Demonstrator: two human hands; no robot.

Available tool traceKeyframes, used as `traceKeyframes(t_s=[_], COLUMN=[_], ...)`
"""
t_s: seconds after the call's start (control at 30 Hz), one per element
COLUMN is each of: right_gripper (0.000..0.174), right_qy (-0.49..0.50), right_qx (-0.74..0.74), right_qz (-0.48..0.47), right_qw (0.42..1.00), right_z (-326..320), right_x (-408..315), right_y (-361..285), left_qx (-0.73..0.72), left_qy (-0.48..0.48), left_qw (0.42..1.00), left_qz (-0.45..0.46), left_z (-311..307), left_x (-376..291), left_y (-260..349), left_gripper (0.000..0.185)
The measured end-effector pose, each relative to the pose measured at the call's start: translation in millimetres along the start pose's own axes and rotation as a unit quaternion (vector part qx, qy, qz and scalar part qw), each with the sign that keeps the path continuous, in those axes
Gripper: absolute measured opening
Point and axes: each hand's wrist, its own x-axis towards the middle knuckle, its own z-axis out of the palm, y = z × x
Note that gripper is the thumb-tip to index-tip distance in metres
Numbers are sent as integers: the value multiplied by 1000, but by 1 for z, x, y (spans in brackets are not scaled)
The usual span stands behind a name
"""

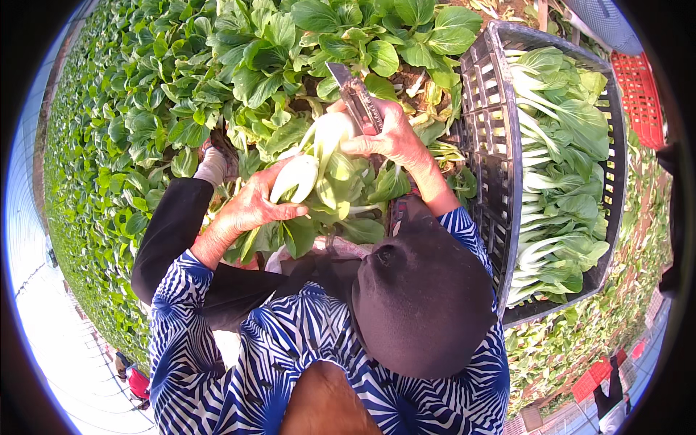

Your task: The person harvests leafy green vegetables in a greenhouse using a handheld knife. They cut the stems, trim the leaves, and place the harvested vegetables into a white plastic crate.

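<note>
My left hand (247,204) grips a bok choy (296,176) near its pale, thick base, above my lap. Its leaves hang down towards my knees among other leaves, and I cannot tell which belong to it. My right hand (396,136) holds a knife (353,95) with a broad flat blade and a soil-caked body, its tip pointing up and away from me. Against that same hand, beside the knife, lies a second bok choy (334,130) with a white base. Some right fingers are hidden behind it.
At my right stands a black plastic crate (505,136) holding stacked bok choy (565,179). Beyond it is a red crate (639,98). Growing bok choy plants (261,49) spread ahead and left. Cut leaves litter the ground (636,239) at right. Another person (136,383) appears far left.
</note>
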Motion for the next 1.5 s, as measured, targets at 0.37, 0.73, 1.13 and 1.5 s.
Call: traceKeyframes(t_s=[0.37,0.73,1.13,1.5], right_gripper=[39,45,35,15], right_qy=[127,109,72,-126], right_qx=[-3,-263,-395,-134], right_qz=[-89,-186,-217,-163], right_qw=[988,940,890,969], right_z=[-22,37,185,242], right_x=[-19,-46,5,80], right_y=[-99,-249,-269,-242], left_qx=[-19,296,-107,-285], left_qy=[217,284,234,266], left_qw=[966,814,851,861], left_qz=[139,412,458,326], left_z=[-77,-111,-112,-111], left_x=[-75,-130,-130,-133], left_y=[33,110,63,52], left_gripper=[43,59,55,55])
